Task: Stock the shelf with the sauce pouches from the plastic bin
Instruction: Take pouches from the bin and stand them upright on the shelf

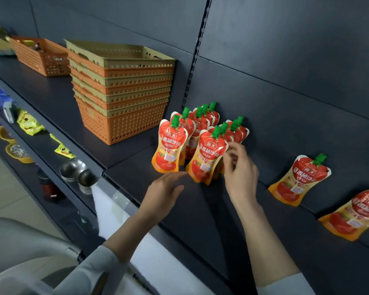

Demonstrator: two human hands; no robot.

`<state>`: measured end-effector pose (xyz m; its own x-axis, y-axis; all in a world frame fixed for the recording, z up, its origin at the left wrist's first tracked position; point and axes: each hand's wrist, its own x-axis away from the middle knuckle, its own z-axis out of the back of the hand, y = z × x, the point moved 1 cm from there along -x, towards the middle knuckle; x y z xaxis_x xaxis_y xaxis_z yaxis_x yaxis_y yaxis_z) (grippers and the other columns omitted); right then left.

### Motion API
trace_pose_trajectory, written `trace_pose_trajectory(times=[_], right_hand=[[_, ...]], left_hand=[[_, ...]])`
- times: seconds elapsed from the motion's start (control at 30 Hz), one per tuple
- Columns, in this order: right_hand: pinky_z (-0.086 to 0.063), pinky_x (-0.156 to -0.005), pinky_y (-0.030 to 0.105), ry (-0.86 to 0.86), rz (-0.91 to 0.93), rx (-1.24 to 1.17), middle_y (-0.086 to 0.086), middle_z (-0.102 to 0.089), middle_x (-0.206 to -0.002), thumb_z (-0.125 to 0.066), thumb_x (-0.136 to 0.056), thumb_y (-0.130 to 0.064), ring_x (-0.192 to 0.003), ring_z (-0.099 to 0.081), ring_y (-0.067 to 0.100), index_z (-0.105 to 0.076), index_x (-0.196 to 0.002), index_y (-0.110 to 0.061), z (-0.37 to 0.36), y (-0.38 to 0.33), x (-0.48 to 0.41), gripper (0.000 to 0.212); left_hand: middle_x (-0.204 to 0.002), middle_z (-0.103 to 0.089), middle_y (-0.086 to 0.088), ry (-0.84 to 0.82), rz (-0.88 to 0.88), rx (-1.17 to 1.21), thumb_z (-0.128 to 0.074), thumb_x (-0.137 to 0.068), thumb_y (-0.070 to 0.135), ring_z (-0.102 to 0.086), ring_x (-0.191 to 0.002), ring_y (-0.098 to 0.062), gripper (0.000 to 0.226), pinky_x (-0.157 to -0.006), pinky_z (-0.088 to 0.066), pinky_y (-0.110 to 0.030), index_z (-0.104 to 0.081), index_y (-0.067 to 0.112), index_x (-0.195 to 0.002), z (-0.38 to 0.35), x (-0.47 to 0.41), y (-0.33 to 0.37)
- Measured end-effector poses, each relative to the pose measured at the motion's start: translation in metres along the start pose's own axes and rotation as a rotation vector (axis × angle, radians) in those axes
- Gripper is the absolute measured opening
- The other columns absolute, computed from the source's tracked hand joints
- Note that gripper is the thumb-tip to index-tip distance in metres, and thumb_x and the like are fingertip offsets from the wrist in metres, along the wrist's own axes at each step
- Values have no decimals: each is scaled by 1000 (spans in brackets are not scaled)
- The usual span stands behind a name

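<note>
Several red and orange tomato sauce pouches with green caps stand in two rows on the dark shelf (200, 209). The front pouch of the right row (208, 155) stands upright. My right hand (240, 167) is at its right edge, fingers curled and touching or just off it. My left hand (164, 193) hovers flat just below and left of that pouch, fingers apart and holding nothing. The front pouch of the left row (169, 147) stands beside it. Another pouch (299, 179) leans against the back panel to the right, and one (354, 213) lies further right.
A stack of orange and tan perforated baskets (124, 92) sits on the shelf to the left, with a single orange basket (41, 56) behind it. Lower shelves at left hold yellow packets (29, 124), metal bowls (73, 169) and a dark jar (51, 190).
</note>
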<state>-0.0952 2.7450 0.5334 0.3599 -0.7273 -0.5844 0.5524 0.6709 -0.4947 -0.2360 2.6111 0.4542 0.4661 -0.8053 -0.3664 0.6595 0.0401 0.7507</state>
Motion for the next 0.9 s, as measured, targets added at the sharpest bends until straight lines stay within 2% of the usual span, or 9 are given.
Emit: trace_pose_trajectory(times=[0.17, 0.27, 0.33, 0.5, 0.6, 0.67, 0.77, 0.9], right_hand=[[-51, -79, 39, 175, -29, -66, 2, -63, -106, -57, -97, -15, -96, -62, 21, -54, -126, -14, -6, -24, 78, 29], [-53, -79, 43, 100, -22, -129, 4, -64, -103, -57, -97, -13, -94, -62, 21, -58, -123, -11, -23, -49, 135, 26], [-53, -81, 40, 12, 24, -182, 5, -64, -104, -53, -99, -17, -94, -61, 22, -60, -121, -9, -39, -73, 177, 25], [-42, -83, 18, -271, 132, -231, 2, -65, -105, -44, -100, -30, -96, -59, 15, -63, -117, -10, -83, -136, 285, 32], [-36, -88, 12, -472, 170, -231, 1, -66, -110, -44, -101, -29, -103, -58, 14, -62, -119, -11, -115, -155, 345, 32], [-39, -91, 14, -678, 189, -213, -1, -64, -115, -47, -102, -28, -109, -58, 14, -59, -126, -14, -141, -159, 384, 30], [-45, -98, 27, -1033, 208, -132, 0, -57, -131, -49, -102, -30, -122, -53, 19, -48, -139, -19, -183, -158, 434, 39], [-32, -117, 41, -1373, 297, 66, 4, -35, -156, -48, -100, -43, -143, -35, 25, -22, -155, -21, -257, -148, 478, 65]], left_hand=[[-111, -69, 11, 171, 92, 133, -60, -92, 10, -66, -97, -2, 28, -87, -54, -30, -67, 25, -116, 51, 64, -20], [-106, -70, 14, 215, 175, 160, -59, -94, 12, -66, -94, 1, 25, -85, -54, -25, -68, 28, -112, 85, 113, -36], [-105, -70, 15, 233, 231, 159, -59, -95, 14, -66, -94, 2, 24, -84, -54, -24, -67, 30, -110, 106, 149, -51], [-103, -70, 12, 280, 408, 117, -58, -95, 15, -65, -91, 3, 23, -78, -50, -13, -65, 30, -111, 149, 247, -93], [-105, -69, 10, 346, 553, 96, -60, -93, 13, -66, -93, -1, 25, -84, -54, -26, -64, 29, -112, 161, 312, -127], [-110, -68, 7, 363, 674, 58, -63, -91, 13, -65, -96, -4, 27, -86, -55, -33, -63, 24, -116, 160, 356, -153], [-124, -61, 6, 324, 879, 88, -63, -92, 17, -60, -110, -8, 38, -92, -54, -38, -54, 24, -129, 149, 416, -182], [-138, -51, -1, 272, 1104, 92, -65, -89, 18, -54, -122, -21, 55, -98, -49, -47, -43, 27, -139, 125, 465, -210]])
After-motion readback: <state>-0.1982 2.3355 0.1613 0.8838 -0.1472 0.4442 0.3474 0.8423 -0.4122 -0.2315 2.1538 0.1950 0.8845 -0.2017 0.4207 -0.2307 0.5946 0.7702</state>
